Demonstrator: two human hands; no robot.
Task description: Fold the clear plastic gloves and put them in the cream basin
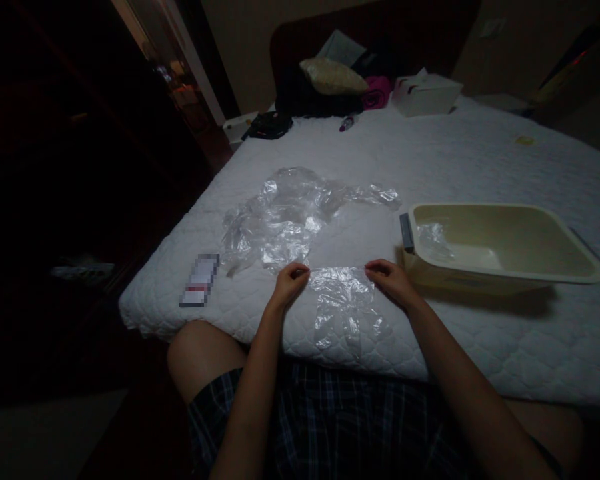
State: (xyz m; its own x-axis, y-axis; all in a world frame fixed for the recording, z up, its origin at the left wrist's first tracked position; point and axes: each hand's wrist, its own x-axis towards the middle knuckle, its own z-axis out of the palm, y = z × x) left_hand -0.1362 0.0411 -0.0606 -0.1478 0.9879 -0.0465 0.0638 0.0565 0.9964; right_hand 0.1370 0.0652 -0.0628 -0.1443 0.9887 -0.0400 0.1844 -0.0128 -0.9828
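Observation:
A clear plastic bag [347, 307] lies on the bed's front edge, its top edge drawn straight between my two hands. My left hand [293, 280] pinches one upper corner. At the other corner, my right hand [387, 277] has its fingers closed on the plastic. Just beyond my hands spreads a crumpled heap of clear plastic bags [290, 217]. To the right stands a cream plastic basin [510, 283] with grey handles; a piece of clear plastic [435, 240] rests inside it.
A phone-like, pixelated rectangle [200, 280] lies on the white quilted bed [460, 160] at left. Near the headboard are a pillow [333, 77], a magenta roll [377, 93], a white box [425, 93] and a black bag [270, 125]. The room is dim.

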